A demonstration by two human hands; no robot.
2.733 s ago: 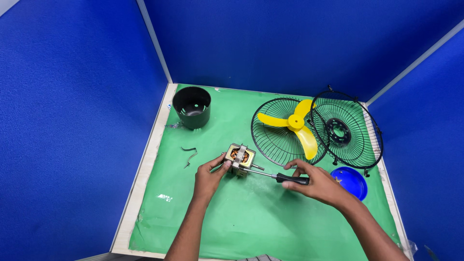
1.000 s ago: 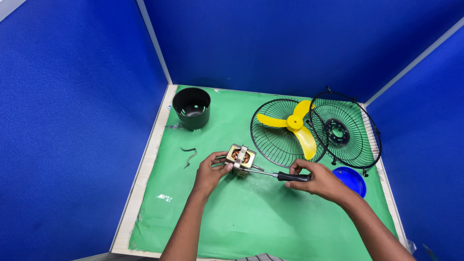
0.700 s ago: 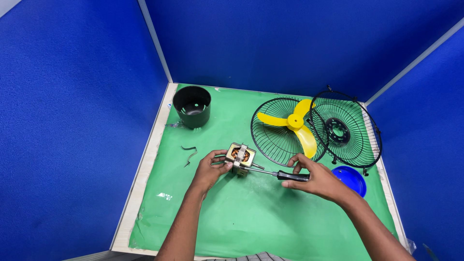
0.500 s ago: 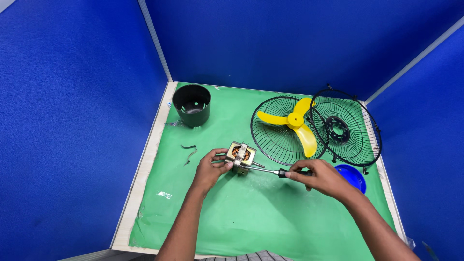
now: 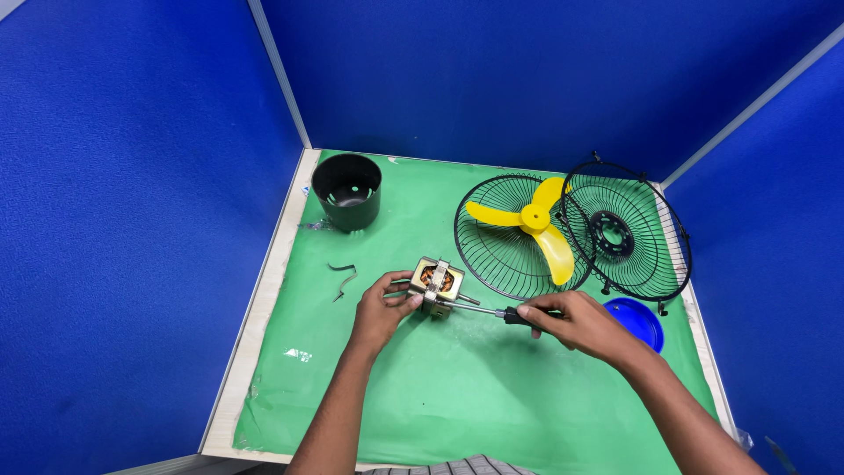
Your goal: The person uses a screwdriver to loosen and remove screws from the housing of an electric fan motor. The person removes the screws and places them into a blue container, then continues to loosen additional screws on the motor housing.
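A small fan motor [image 5: 437, 283] with a metal frame and copper windings sits on the green mat [image 5: 457, 387]. My left hand [image 5: 384, 308] grips its left side. My right hand [image 5: 576, 321] holds a screwdriver [image 5: 501, 312] by its black handle, and the metal shaft points left into the motor's lower right side.
A black cylindrical housing [image 5: 348, 189] stands at the back left. Two black wire fan guards [image 5: 514, 236] [image 5: 626, 230] lie at the back right, with a yellow three-blade propeller [image 5: 532, 224] on the left one. A blue round cap [image 5: 639, 321] lies beside my right hand. A bent wire clip [image 5: 343, 277] lies left of the motor.
My right hand has shifted its grip along the screwdriver handle and turned it slightly. The motor and my left hand stay almost in place.
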